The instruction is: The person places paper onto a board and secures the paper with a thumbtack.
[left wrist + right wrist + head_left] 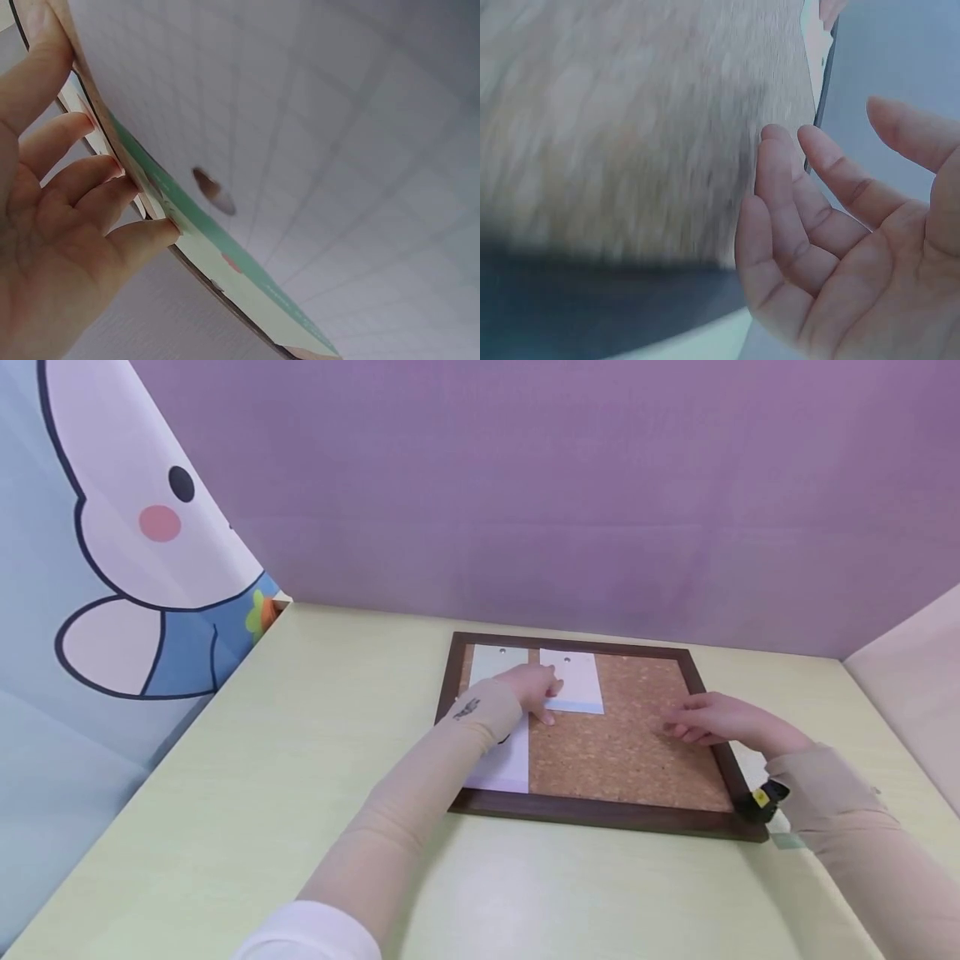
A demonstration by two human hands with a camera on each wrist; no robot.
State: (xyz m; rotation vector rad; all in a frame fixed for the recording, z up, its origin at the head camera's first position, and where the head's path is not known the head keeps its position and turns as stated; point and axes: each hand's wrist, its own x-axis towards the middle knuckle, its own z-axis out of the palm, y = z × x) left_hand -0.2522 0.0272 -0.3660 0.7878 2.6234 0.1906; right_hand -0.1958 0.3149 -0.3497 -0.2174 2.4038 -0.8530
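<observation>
A corkboard (630, 752) in a dark wooden frame lies on the table. Near its top edge, a small sheet of paper (581, 681) has a round pin (567, 659) in it. To its left, more paper (506, 768) covers the board, partly hidden by my left forearm. My left hand (534, 685) rests at the small sheet's left side, fingers spread and loosely bent. In the left wrist view, a grid-lined sheet (300, 112) fills the foreground. Over the board's right part hovers my right hand (847, 247), fingers loosely bent with nothing between them.
The pale yellow table (300, 735) stretches left and in front of the board. A purple backdrop (525, 502) stands behind it, with a cartoon-printed cloth (150, 568) on the left. A small black and yellow object (763, 797) sits by the right wrist, over the frame's near right corner.
</observation>
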